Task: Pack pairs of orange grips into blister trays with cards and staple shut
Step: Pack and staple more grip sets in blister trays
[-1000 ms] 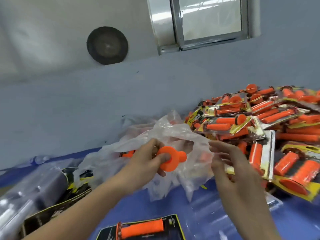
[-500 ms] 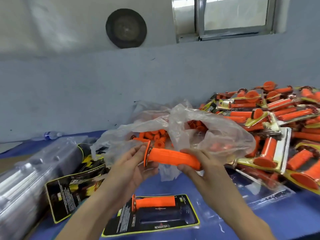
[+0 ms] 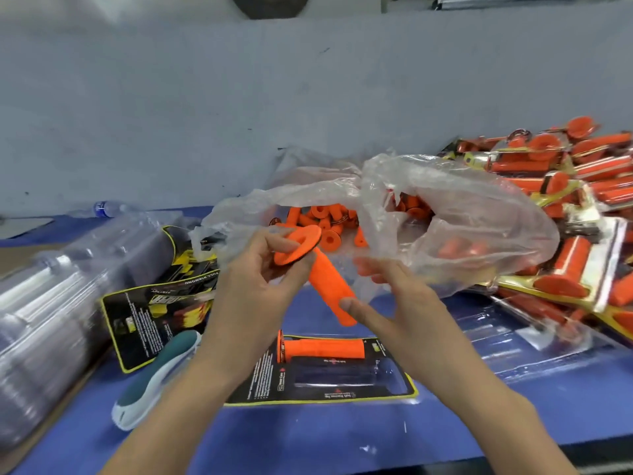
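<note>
My left hand [image 3: 255,279] holds an orange grip [image 3: 327,286] by its round flange, above the table. The grip slants down to the right. My right hand [image 3: 390,303] is open beside it, with the thumb touching the grip's lower end and the fingers spread apart from it. Below the hands lies a clear blister tray with a black and yellow card [image 3: 274,382]. One orange grip [image 3: 325,349] lies in its upper slot, and the lower slot holds nothing. A clear plastic bag [image 3: 462,214] behind the hands holds several loose grips.
A teal and white stapler [image 3: 161,368] lies left of the tray. Stacked clear trays [image 3: 51,303] and printed cards [image 3: 154,303] fill the left. Packed blisters [image 3: 565,186] pile up at the right, with a clear tray [image 3: 513,334] in front. A water bottle [image 3: 106,208] lies by the wall.
The view has tilted down towards the table. The grip has swung from level to slanting. My right hand has let go of its end and now only touches it with the thumb.
</note>
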`<control>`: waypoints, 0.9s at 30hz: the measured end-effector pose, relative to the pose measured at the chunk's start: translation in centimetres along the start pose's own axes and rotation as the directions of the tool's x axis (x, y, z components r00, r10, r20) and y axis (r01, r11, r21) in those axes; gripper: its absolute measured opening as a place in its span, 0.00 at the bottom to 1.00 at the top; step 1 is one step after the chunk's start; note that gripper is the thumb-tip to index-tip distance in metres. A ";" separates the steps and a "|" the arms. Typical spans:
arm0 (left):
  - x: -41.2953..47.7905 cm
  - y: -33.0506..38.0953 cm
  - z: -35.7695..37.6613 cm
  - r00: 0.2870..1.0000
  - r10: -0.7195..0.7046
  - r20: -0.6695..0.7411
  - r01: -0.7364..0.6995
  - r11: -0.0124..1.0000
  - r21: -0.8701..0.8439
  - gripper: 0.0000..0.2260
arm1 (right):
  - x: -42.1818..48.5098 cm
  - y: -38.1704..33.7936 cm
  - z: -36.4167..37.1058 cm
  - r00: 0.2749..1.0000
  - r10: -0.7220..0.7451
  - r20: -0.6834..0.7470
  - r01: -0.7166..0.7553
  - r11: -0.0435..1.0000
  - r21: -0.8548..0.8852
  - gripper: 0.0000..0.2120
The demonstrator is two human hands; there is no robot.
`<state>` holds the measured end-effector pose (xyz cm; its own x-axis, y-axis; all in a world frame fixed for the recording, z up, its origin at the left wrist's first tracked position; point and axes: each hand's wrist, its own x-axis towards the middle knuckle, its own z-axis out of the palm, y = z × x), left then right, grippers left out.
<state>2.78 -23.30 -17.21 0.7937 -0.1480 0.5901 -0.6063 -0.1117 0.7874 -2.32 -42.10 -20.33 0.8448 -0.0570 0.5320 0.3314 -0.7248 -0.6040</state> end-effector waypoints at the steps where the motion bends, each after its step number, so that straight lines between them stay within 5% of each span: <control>1: 0.0 0.1 -0.3 0.998 0.051 0.020 -0.052 0.996 0.074 0.06 | 0.0 -0.3 0.2 1.000 -0.002 -0.015 0.002 1.000 0.027 0.26; 4: -0.1 0.8 -0.9 0.978 0.184 0.103 -0.204 0.948 0.244 0.09 | 0.3 -1.8 0.0 0.990 -0.109 -0.093 0.118 0.988 0.099 0.34; 7: -0.3 1.4 -0.9 0.942 0.280 0.187 -0.329 0.883 0.335 0.08 | 0.6 -3.1 -0.2 0.964 -0.229 -0.135 0.237 0.970 0.047 0.21; 11: -0.4 1.7 -1.0 0.955 0.238 0.175 -0.274 0.934 0.230 0.09 | 0.7 -4.1 -0.4 0.969 -0.194 -0.154 0.220 0.959 0.178 0.11; 16: -0.5 1.7 -1.2 0.936 0.260 0.239 -0.314 0.921 0.229 0.07 | 0.7 -4.2 -1.5 0.988 -0.147 -0.037 0.152 0.939 0.309 0.13; 23: -1.5 1.7 0.4 0.966 0.077 0.246 -0.052 0.993 -0.109 0.16 | 0.4 -3.9 -1.8 0.991 -0.022 -0.129 0.090 0.831 0.549 0.08; 27: -2.3 0.9 1.7 0.939 -0.140 0.314 0.179 0.979 -0.099 0.17 | 0.0 -3.3 -1.5 0.966 0.080 -0.244 0.075 0.821 0.566 0.06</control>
<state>0.35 -24.72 -18.15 0.8143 -0.4316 0.3881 -0.4466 -0.0388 0.8939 -4.00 -40.72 -17.44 0.7406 -0.2808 0.6104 0.5730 -0.2105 -0.7920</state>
